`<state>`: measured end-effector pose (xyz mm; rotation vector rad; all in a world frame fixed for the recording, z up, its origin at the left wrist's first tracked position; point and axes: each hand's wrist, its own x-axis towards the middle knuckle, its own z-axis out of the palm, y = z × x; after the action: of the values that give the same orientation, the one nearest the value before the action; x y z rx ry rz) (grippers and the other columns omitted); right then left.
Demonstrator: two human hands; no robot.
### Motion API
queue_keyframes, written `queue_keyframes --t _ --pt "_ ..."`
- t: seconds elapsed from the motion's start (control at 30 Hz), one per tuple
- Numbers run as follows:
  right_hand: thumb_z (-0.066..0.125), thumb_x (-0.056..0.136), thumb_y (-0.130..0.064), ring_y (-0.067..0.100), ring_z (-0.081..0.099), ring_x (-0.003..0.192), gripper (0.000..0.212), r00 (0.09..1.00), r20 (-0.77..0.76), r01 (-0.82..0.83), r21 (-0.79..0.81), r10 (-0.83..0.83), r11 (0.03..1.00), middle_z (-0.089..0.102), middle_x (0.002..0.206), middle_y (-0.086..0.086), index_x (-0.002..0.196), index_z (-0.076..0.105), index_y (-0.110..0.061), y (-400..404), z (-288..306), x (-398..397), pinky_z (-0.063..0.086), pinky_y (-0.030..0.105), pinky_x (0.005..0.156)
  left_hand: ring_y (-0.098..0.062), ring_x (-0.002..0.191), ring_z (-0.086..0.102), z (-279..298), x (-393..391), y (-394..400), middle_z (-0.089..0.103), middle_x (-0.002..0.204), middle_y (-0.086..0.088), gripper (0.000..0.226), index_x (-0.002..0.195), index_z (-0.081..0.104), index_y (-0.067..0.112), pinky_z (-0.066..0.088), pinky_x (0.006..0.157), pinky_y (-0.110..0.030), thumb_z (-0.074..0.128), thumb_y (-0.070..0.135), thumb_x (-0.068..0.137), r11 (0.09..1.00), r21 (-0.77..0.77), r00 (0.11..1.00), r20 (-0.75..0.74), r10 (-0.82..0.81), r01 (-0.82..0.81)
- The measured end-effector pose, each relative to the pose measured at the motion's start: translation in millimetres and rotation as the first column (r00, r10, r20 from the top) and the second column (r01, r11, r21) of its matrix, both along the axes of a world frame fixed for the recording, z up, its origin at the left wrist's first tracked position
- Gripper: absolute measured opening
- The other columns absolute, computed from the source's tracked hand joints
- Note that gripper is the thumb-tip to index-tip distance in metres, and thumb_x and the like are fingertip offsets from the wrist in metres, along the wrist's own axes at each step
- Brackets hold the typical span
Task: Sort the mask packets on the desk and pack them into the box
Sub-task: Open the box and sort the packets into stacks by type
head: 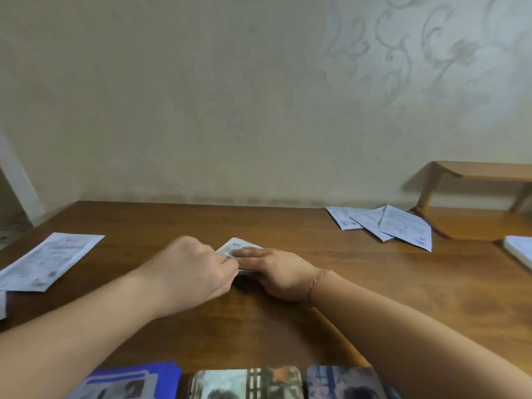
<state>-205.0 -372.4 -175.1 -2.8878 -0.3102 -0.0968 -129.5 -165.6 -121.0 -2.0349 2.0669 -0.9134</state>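
Both hands are meeting on a small stack of mask packets (pixel 240 249) lying mid-desk: left hand (pixel 198 269) is curling its fingers in at the near-left edge of the stack, looks like pinching it, fingertips mostly hidden under the knuckles so exact contact is hard to tell; right hand (pixel 276 269) is lying flat with straight fingers pressing on top of the stack, thin bracelet (pixel 318 280) sitting on that wrist. Hands are covering most of the stack, only its far corner is showing. Stack is resting on the wooden desk (pixel 374 283). Far left of the stack, a white printed packet (pixel 51 260) is lying flat near the desk's left edge, well apart. Far right and behind the stack, three loose packets (pixel 383 226) are fanning over each other near the wall. Beyond those, a low wooden shelf (pixel 475 171) is standing on the desk's right end. Right of the stack at the frame edge, a white flat thing (pixel 521 250) is showing partly, cannot tell what it is. Nearer than the stack, along the bottom edge, a blue-edged pile of cards (pixel 135 381) and two picture-printed rounded items (pixel 247 383) are sitting side by side, blurred. Patterned wall (pixel 259 96) is standing behind the desk.
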Motion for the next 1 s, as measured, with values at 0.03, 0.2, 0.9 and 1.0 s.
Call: queue_keyframes --t 0.03,0.2,0.9,1.0 --pt "0.044 0.090 -0.005 0.014 0.033 0.142 0.064 1.000 0.012 -0.001 0.036 0.000 0.999 0.034 0.155 -0.008 0.145 0.038 -0.039 -1 1 -4 0.033 0.040 0.113 -0.020 0.047 0.060 -1 -2 3 0.063 0.060 0.005 0.033 0.074 0.064 0.022 0.046 0.040 -0.031 0.045 0.042 0.093 0.998 -0.065 0.995 -0.100 -0.017 0.010" --pt "0.045 0.096 -0.002 -0.015 0.045 0.114 0.042 0.989 0.136 0.019 0.308 -0.063 0.951 0.059 0.132 -0.007 0.132 0.057 -0.021 -1 33 -54 0.032 0.005 0.099 -0.004 0.074 0.067 22 -21 8 0.072 0.088 0.021 0.053 0.102 0.068 0.040 0.051 0.058 -0.027 0.041 0.080 0.080 0.969 -0.163 0.889 -0.449 0.093 -0.184" --pt "0.075 0.081 -0.026 0.000 0.051 0.041 0.047 0.536 -0.117 0.707 0.603 -0.836 0.369 0.060 0.044 -0.014 0.125 0.060 -0.033 18 34 -397 0.036 0.010 0.044 0.003 0.051 0.047 -5 -234 -156 0.060 0.063 0.007 0.012 0.095 0.069 0.015 0.042 0.081 -0.021 0.073 0.024 0.088 0.986 0.167 0.382 -0.909 0.166 -0.031" --pt "0.077 0.078 -0.037 -0.006 0.057 0.056 0.050 0.510 -0.072 0.756 0.513 -0.857 0.406 0.058 0.049 -0.027 0.125 0.063 -0.033 16 21 -403 0.042 0.009 0.055 -0.004 0.068 0.049 -18 -239 -159 0.057 0.069 0.007 0.018 0.102 0.070 0.014 0.046 0.085 -0.028 0.072 0.027 0.089 0.976 0.213 0.447 -0.869 0.214 -0.053"
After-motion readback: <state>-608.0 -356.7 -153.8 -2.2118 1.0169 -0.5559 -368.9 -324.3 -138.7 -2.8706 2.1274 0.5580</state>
